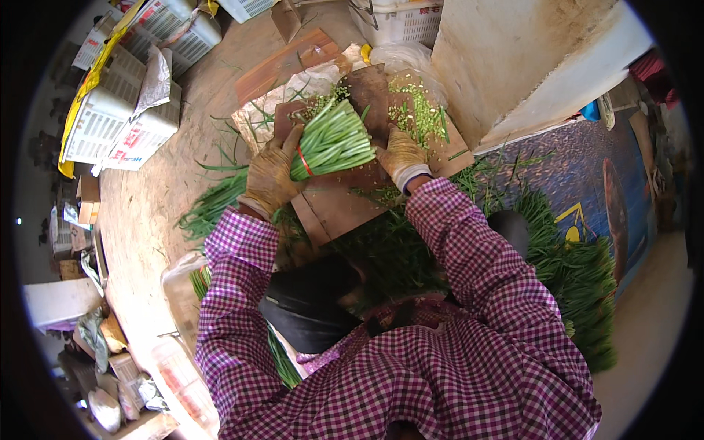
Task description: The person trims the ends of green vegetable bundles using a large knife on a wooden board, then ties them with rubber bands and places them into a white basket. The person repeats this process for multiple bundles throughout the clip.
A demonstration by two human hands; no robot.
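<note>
My left hand (273,170), in a stained yellowish work glove, grips a bunch of green stalks (335,140) that look like garlic chives. A red band (304,160) circles the bunch, and its pale cut ends face right. The leafy tops (214,203) trail out left behind the glove. At the cut ends is my right hand (404,157), gloved alike, with curled fingers close to the stalks; whether it holds anything is hidden. Beyond the hands lies a flat dark-brown piece (369,91), too unclear to name. Under the bunch is a brown board (344,206).
Short trimmed bits (415,107) litter the board's far side. More green bunches (577,286) lie at right on a printed sheet (583,159). White plastic crates (137,137) stand at far left, another crate (407,25) at the back. A pale panel (517,60) rises at back right.
</note>
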